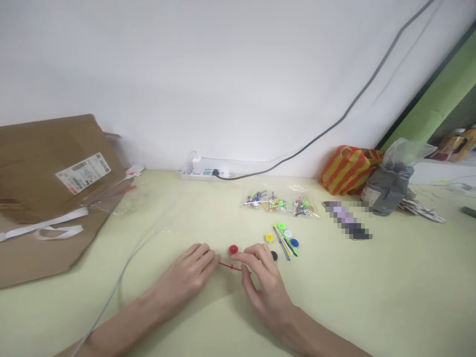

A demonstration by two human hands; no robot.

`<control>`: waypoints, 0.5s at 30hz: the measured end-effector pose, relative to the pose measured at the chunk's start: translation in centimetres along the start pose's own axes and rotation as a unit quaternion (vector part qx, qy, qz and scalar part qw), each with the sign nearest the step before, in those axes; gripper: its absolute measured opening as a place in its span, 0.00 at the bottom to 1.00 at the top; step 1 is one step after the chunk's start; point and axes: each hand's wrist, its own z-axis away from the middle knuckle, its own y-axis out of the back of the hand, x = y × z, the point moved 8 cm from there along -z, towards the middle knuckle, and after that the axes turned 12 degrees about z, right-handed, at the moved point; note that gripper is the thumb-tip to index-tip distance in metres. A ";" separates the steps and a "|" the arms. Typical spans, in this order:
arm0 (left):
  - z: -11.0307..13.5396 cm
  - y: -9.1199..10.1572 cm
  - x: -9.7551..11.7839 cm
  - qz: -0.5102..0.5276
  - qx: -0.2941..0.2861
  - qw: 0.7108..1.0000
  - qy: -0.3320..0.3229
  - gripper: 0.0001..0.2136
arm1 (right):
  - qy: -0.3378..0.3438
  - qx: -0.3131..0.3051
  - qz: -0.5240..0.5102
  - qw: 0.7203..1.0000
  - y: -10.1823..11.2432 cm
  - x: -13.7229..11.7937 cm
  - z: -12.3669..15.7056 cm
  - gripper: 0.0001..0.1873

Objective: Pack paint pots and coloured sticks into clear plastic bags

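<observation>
In the head view we see our left hand (188, 272) lying open, its fingertips just beside one end of a red stick (230, 266), while our right hand (266, 282) pinches the other end (the fingers hide that end). A red disc (233, 249) sits just beyond the stick on the surface (372, 297), near a black disc (274, 256).
</observation>
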 end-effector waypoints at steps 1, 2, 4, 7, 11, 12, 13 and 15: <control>0.0 -0.1 -0.1 0.001 0.001 1.000 0.000 0.10 | 0.004 -0.005 0.006 1.000 0.0 0.1 -0.1 0.21; 0.1 -0.1 -0.3 0.001 0.004 1.000 0.001 0.09 | 0.008 -0.011 0.012 1.000 0.0 0.3 -0.3 0.21; 0.0 -0.3 -0.7 0.001 0.006 1.000 0.010 0.08 | 0.016 -0.017 0.025 0.999 0.1 0.7 -0.5 0.21; -0.3 -0.8 -1.3 0.002 0.001 0.999 0.032 0.07 | 0.029 -0.001 0.047 0.998 1.0 1.5 -1.0 0.18; -1.2 -1.4 -1.7 -0.002 0.008 0.998 0.054 0.09 | 0.043 -0.007 0.103 0.994 2.0 2.3 -1.5 0.15; -1.4 -1.5 -1.6 -0.002 0.010 0.999 0.050 0.09 | 0.047 -0.020 0.119 0.992 2.0 2.4 -1.6 0.14; -1.5 -1.5 -1.6 0.002 0.020 0.998 0.052 0.10 | 0.053 -0.035 0.136 0.989 1.8 2.4 -1.6 0.14; -1.6 -1.3 -1.7 0.011 0.043 0.997 0.062 0.11 | 0.073 -0.064 0.165 0.982 1.1 2.1 -1.5 0.14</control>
